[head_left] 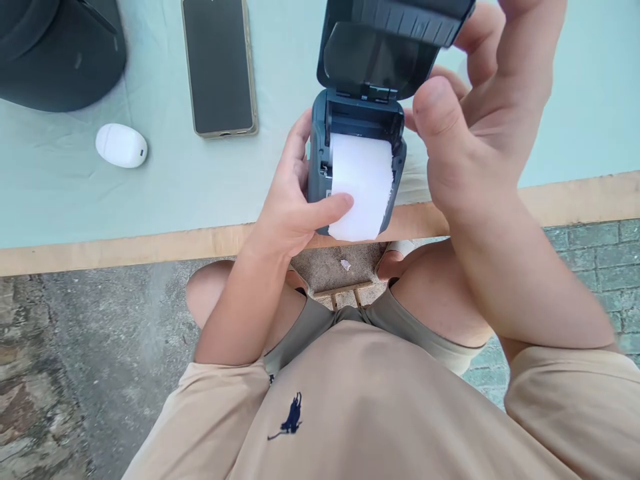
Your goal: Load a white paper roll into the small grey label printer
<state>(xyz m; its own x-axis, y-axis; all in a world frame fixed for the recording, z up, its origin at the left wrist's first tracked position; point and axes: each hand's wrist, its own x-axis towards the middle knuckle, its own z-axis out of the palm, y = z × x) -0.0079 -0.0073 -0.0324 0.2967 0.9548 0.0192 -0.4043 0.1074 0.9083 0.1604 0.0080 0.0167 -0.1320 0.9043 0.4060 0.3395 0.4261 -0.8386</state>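
Observation:
A dark portable thermal printer (317, 153) is held up over the table's near edge, its lid (370, 57) swung back on the hinge. Out of its open compartment comes white paper (365, 170), hanging toward me with a ragged right edge. My left hand (295, 200) is closed around the printer's left side, its thumb pressing on the paper. At the right, my right hand (480, 120) has its fingers against the lid's edge and partly behind the printer. Its thumb is raised beside the hinge. Some fingertips of both hands are hidden by the printer.
On the pale green tabletop (165, 193) lie a smartphone (220, 67), a white rounded case (121, 145) and a black cap (65, 60). A wooden strip (125, 247) edges the table. On the ground below, between my feet, lies a small white scrap (345, 265).

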